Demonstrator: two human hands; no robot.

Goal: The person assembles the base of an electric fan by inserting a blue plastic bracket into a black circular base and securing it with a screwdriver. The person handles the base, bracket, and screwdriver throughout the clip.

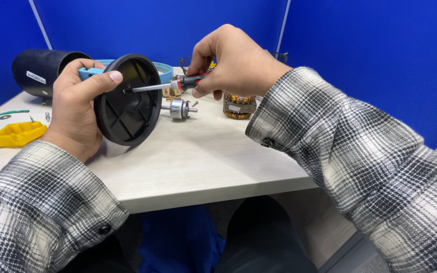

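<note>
While the pale tabletop (203, 162) carries everything, a black cylinder (41, 71) lies at its far left. Nearer, the left hand (79, 108) grips a round black plastic cover (127, 101) on edge, thumb over its rim. The right hand (233, 63) is closed around a red-and-black screwdriver (178, 83), tip at the cover's upper part. Behind lie a copper-wound motor (238, 106), a yellow tray (18, 133) and a small metal shaft (179, 108).
</note>
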